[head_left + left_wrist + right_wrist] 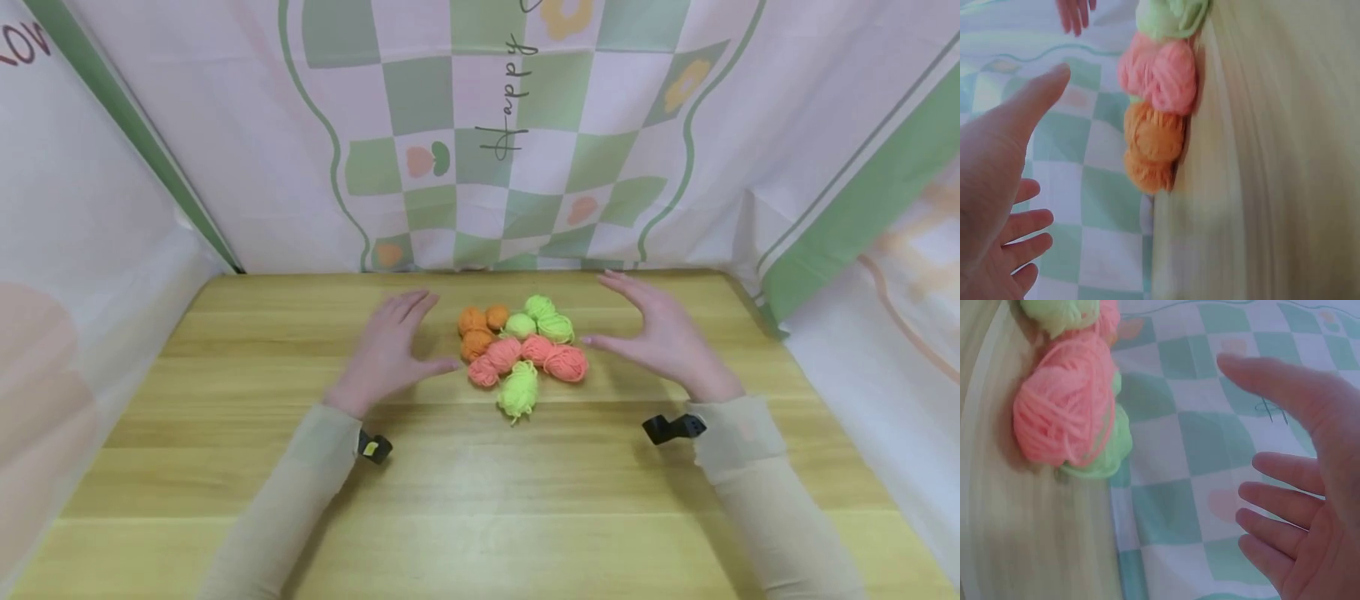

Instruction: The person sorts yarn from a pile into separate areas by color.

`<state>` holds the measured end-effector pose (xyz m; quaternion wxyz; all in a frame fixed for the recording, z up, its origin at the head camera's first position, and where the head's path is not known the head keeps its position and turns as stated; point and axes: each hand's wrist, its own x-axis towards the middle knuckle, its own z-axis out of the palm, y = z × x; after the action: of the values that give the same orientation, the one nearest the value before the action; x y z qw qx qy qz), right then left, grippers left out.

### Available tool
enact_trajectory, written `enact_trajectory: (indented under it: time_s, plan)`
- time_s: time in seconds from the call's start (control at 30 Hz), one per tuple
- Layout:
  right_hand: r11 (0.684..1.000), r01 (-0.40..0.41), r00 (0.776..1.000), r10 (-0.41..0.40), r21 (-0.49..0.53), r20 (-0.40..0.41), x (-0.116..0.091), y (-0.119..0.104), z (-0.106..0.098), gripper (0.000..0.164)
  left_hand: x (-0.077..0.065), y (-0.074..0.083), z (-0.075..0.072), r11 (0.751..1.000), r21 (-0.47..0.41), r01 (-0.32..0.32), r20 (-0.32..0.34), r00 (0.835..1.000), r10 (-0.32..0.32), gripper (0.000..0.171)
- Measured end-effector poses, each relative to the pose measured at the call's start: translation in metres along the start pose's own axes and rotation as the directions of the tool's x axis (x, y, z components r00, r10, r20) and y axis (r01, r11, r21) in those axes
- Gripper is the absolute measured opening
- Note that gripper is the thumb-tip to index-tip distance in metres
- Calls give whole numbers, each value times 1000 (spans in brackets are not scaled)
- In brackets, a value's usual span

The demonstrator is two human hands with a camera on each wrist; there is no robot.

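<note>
Several small balls of yarn lie bunched together on the wooden table. Orange yarn balls (476,343) make up the left of the bunch, beside the left hand. Pink yarn balls (566,363) run across the middle, and yellow-green yarn balls (555,327) sit at the back. One more yellow-green yarn ball (518,390) lies at the front. My left hand (392,350) is held left of the bunch, thumb spread from the fingers, palm toward the yarn. On the other side my right hand (663,337) mirrors it, fingers extended, holding nothing.
The wooden table (465,517) stretches out in front of and around the yarn. A green-and-white checkered cloth (480,192) hangs behind its back edge. Pale cloth panels (97,275) rise at both sides. A small black camera (673,428) sits at each wrist.
</note>
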<state>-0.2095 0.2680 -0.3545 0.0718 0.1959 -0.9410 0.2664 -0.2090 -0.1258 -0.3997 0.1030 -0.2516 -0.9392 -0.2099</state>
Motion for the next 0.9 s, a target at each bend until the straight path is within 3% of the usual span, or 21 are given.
enact_trajectory:
  time_s: [0.13, 0.27, 0.53, 0.67, 0.9]
  plan:
    - [997, 23, 1000, -22, 71, -18, 0, -3, 7, 86, -1, 14, 7, 992, -125, -4, -28, 1000, 1, 98]
    - [989, -17, 999, 11, 150, 41, -3, -3, 18, 78, -3, 27, 15, 968, -250, -6, -40, 999, -4, 82]
    - [981, -7, 992, -17, 196, 122, -9, 7, 42, 73, 0, 45, 39, 924, -381, -34, -51, 999, 15, 60]
    - [979, -25, 989, -6, 202, 148, -11, 8, 51, 66, 5, 49, 52, 914, -404, -43, -35, 999, 31, 53]
    - [978, -12, 987, -23, 210, 161, -12, 8, 59, 50, 11, 57, 58, 941, -340, -3, -2, 1000, 3, 47]
